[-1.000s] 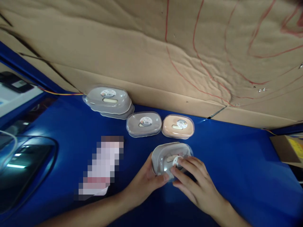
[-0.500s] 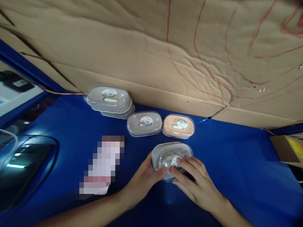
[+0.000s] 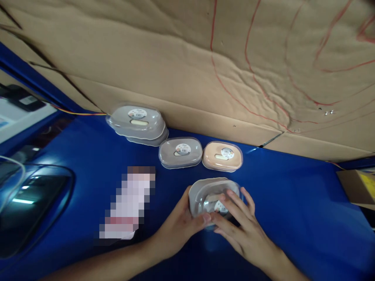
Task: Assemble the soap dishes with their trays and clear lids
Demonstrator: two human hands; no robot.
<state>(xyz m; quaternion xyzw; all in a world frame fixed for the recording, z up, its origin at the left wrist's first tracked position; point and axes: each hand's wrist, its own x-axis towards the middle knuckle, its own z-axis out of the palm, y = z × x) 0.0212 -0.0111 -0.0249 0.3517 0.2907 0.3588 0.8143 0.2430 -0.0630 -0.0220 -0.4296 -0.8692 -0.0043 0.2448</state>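
A grey oval lunch box with a clear plastic lid [image 3: 205, 191] is tilted near the front of the table. My left hand [image 3: 187, 222] grips its left side, thumb over the lid and the other fingers hidden behind. Over the lid's right half, my right hand [image 3: 243, 224] lies with fingers spread, its tips on or just above the plastic. A round label shows under these fingers. Behind stand a grey lunch box [image 3: 180, 154] and a peach-coloured lunch box [image 3: 221, 158], side by side. At the back left, larger grey lunch boxes [image 3: 143, 119] are stacked.
A cardboard wall [image 3: 164, 70] with red drawn lines closes off the back of the blue table [image 3: 287, 203]. A blurred-out pale object [image 3: 125, 203] lies left of my hands. A dark glossy device [image 3: 26, 210] with cables is at far left, a cardboard box [image 3: 351, 187] at right.
The right hand's fingers have spread further apart and shifted slightly over the lid. My left hand keeps its grip. The whole view has shifted a little.
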